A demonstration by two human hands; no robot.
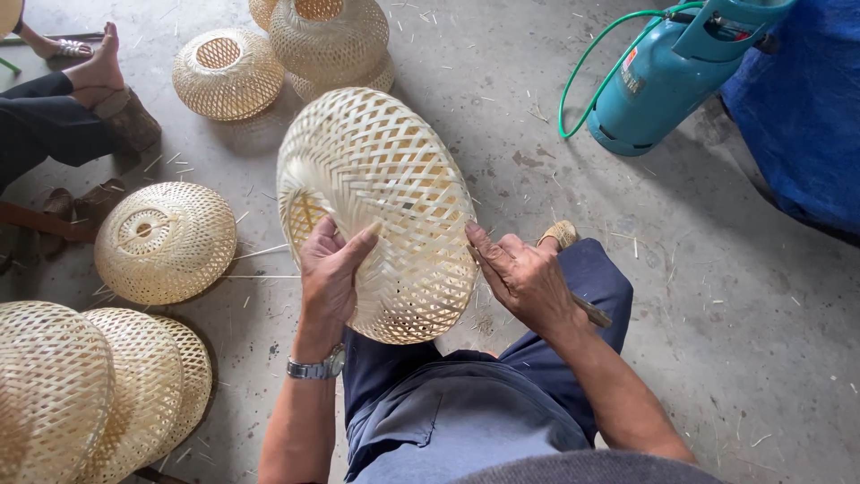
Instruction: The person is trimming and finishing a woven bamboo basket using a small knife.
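Over the person's lap, the left hand (330,269) cups the near side of a woven bamboo basket (381,211), thumb spread up along the weave and fingers wrapped round the rim, so the grasp is closed on the basket. A metal wristwatch (318,367) sits on that wrist. The right hand (524,278) lies palm down against the basket's right flank, fingertips pressing the weave, while a thin wooden stick (591,312) is pinched under the palm and juts out toward the knee. The basket is held off the ground, tipped on its side; its long axis runs from upper left down to lower right, and its open mouth faces left. Below is a grey concrete floor (717,305) strewn with bamboo slivers. More finished baskets (166,242) lie to the left and at the top, a stack of three at the lower left. A teal gas cylinder (658,85) with a green hose (591,54) stands at upper right beside a blue tarp (806,108). Another person's foot (98,67) shows at upper left.
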